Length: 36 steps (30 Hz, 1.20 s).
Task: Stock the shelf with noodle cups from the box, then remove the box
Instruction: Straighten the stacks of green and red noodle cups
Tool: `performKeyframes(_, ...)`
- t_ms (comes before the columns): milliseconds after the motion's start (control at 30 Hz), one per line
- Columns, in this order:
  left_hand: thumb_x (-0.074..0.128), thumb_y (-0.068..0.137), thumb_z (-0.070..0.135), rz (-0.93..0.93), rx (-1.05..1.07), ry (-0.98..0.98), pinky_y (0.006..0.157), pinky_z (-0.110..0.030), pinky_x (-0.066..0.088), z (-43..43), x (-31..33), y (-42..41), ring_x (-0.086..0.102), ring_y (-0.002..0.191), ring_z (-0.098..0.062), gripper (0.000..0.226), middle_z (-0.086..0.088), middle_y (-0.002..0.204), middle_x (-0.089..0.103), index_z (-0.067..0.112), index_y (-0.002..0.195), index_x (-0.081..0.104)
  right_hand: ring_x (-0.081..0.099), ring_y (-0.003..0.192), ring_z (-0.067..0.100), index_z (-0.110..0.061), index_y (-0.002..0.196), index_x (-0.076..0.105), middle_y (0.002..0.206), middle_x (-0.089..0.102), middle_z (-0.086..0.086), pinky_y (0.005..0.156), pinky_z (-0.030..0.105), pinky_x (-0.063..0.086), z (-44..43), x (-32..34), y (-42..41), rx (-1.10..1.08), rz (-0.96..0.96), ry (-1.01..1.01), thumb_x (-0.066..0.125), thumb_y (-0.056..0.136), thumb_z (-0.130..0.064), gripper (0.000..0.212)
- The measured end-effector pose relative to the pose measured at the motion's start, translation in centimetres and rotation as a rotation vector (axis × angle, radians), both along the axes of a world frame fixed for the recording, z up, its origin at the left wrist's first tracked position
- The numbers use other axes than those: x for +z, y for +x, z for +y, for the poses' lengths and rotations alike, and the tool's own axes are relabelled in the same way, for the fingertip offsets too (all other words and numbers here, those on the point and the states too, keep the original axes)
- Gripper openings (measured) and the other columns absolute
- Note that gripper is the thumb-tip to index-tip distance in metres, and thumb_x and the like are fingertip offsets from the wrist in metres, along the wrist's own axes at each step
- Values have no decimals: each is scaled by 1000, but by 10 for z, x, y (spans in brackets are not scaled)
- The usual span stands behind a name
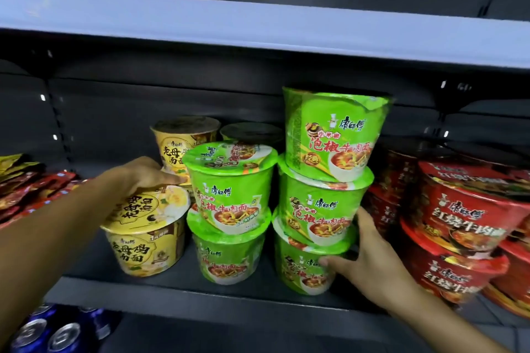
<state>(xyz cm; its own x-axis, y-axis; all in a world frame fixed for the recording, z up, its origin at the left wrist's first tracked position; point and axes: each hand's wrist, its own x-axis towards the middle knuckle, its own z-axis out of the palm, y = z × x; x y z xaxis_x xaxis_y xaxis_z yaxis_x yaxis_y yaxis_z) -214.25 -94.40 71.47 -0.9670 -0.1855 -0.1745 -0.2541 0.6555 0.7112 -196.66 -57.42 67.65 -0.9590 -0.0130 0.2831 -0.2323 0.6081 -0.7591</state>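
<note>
Head view: both bare forearms reach in from the lower corners towards a dark grey metal shelf [172, 286]. The left hand [143, 178] lies palm down on the lid of a front yellow paper noodle cup [146, 241], fingers curled over its far rim, and the cup tilts towards the camera. A rear yellow noodle cup [177, 146] stands behind it. The right hand [364, 249] clasps a three-high stack of green film-wrapped noodle cups [321, 209] from the right, thumb [327, 261] pressed on the bottom cup's front, fingers reaching up behind the middle one. A two-high stack of green noodle cups [229, 189] stands between the hands; red noodle cups [459, 223] sit to the right
</note>
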Motion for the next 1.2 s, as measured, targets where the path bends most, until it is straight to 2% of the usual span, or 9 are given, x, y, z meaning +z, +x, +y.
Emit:
performKeyframes(167, 73, 82, 27, 65, -67, -67, 80, -35, 49, 16, -6, -12, 66, 85, -30, 23, -12, 93, 70, 7, 90, 68, 48, 118, -2, -68, 111, 22, 121, 51, -28, 102, 26, 42, -1, 1, 0, -18, 5, 23, 85, 65, -20, 92)
performKeyframes(267, 66, 85, 13, 91, -110, -100, 66, -29, 50, 20, -13, -26, 66, 92, -38, 22, -22, 101, 69, -2, 101, 67, 48, 122, 2, -69, 112, 25, 126, 52, -21, 104, 33, 43, 0, -1, -1, -23, 22, 23, 85, 63, -23, 91)
performKeyframes(433, 66, 82, 8, 114, -121, -137, 53, -21, 48, 17, -20, -42, 60, 67, -23, 23, -20, 98, 70, 0, 104, 67, 45, 125, 3, -61, 121, 27, 128, 50, -21, 106, 33, 41, 1, -3, -2, -29, 27, 20, 85, 63, -25, 90)
performKeyframes(700, 61, 86, 1, 170, -143, -168, 53, -27, 40, 34, -5, -8, 50, 68, -23, 19, -14, 80, 57, -10, 101, 63, 40, 128, 5, -42, 137, 29, 135, 42, -17, 109, 30, 37, 3, -4, -4, -50, -32, 76, 83, 67, -31, 89)
performKeyframes(833, 64, 86, 5, 179, -164, -120, 52, -28, 39, 42, 11, 18, 48, 54, -17, 12, -9, 66, 59, -2, 76, 64, 37, 126, 4, -31, 141, 30, 132, 38, -15, 103, 17, 30, 5, -2, -4, -48, -86, 115, 81, 70, -35, 88)
performKeyframes(900, 63, 86, 4, 218, -119, -105, 59, -31, 45, 43, 20, 29, 57, 64, -22, 15, -10, 71, 65, 2, 72, 61, 38, 127, 7, -28, 140, 33, 134, 39, -12, 103, 18, 31, 5, -2, -4, -54, -105, 120, 81, 70, -36, 85)
performKeyframes(1000, 59, 86, 5, 402, 98, -249, 77, -39, 46, 40, 38, 44, 59, 93, -39, 11, -23, 95, 64, -5, 85, 61, 39, 127, 10, -24, 138, 36, 136, 40, -7, 106, 23, 34, 5, -2, -6, -65, -126, 135, 81, 70, -38, 82)
performKeyframes(1100, 56, 82, 1, 647, 337, -299, 84, -47, 45, 44, 55, 69, 53, 101, -50, 21, -34, 107, 54, -13, 97, 55, 37, 129, 14, -21, 138, 36, 140, 37, -3, 109, 27, 32, 4, 0, -4, -67, -122, 159, 79, 72, -40, 82)
performKeyframes(1200, 52, 79, 0, 1144, 257, -255, 88, -43, 40, 64, 62, 109, 50, 99, -41, 26, -29, 108, 50, -5, 104, 56, 34, 135, 18, -16, 141, 36, 147, 32, 1, 111, 28, 28, 1, 1, 1, -123, -87, 241, 77, 73, -44, 84)
